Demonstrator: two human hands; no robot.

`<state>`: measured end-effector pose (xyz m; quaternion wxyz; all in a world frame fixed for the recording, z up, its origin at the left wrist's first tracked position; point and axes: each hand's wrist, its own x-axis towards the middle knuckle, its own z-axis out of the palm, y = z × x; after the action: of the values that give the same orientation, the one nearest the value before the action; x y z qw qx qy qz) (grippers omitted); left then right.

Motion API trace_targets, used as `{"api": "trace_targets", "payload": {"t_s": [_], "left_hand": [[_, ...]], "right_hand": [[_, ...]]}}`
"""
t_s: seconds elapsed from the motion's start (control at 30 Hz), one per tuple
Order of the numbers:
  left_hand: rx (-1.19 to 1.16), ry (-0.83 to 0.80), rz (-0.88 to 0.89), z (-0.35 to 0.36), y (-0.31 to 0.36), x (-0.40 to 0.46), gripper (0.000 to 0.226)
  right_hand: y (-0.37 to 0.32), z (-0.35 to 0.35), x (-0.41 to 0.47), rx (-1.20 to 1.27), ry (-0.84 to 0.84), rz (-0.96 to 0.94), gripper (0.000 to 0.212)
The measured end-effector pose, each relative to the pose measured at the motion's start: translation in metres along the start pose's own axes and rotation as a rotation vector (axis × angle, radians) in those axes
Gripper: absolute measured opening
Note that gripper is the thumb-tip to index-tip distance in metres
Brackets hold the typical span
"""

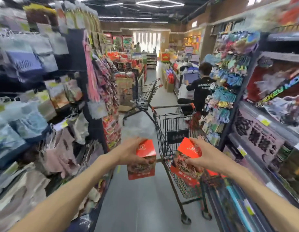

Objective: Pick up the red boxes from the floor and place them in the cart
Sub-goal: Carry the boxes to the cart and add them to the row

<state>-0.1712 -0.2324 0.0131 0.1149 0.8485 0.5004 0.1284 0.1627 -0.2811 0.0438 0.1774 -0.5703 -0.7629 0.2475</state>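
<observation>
Head view – hands: your left hand (128, 150) is wrapped around the top of 1 red cardboard box with a food photo on its face (143, 162), carried upright in the air over the aisle floor, left of the cart. Your right hand (206, 155) clasps a 2nd red cardboard box of the same print (187, 154), held over the basket.

Head view – cart: the black wire shopping cart with orange handle ends (175, 129) stands against the right-hand shelving; more red boxes (184, 179) already lie in its basket.

Head view – risk, left box: it hangs outside the near rim, so letting go here would likely drop it onto the grey floor (142, 206). Carry it rightward past the rim first.

Head view – risk, right box: it looks tilted above the stacked ones – set down crooked, it could slide off the pile or jam against the wire wall.

Head view – risk, cart: a knock on the rim might roll the cart forward toward the person in the black shirt (200, 91) crouched just beyond it.

Head view – edges: the rim wire and the child-seat flap at the handle end are the hard edges nearest your knuckles.

Head view – room: open floor lies left of the cart; the right side is tight against the shelf (256, 134). A 2nd empty wire cart (146, 94) stands further along, well apart. Much of the picture is blurred, so fine detail is unclear.
</observation>
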Motion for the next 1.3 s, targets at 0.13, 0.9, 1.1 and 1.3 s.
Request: {"api": "trace_targets", "payload": {"t_s": [0.13, 0.9, 1.1, 1.3], "left_hand": [[0.014, 0.029, -0.001, -0.007, -0.061, 0.071, 0.096], [0.051, -0.155, 0.554, 0.054, -0.195, 0.637, 0.102], [0.132, -0.318, 0.709, 0.144, -0.179, 0.747, 0.105], [0.171, -0.452, 0.911, 0.26, -0.166, 0.809, 0.103]], "right_hand": [[0.01, -0.006, 0.102, -0.046, -0.003, 0.015, 0.104], [0.212, -0.079, 0.452, -0.002, 0.225, 0.457, 0.095], [0.316, -0.062, 0.491, -0.101, 0.241, 0.7, 0.104], [0.386, -0.009, 0.502, -0.061, 0.265, 0.904, 0.105]]}}
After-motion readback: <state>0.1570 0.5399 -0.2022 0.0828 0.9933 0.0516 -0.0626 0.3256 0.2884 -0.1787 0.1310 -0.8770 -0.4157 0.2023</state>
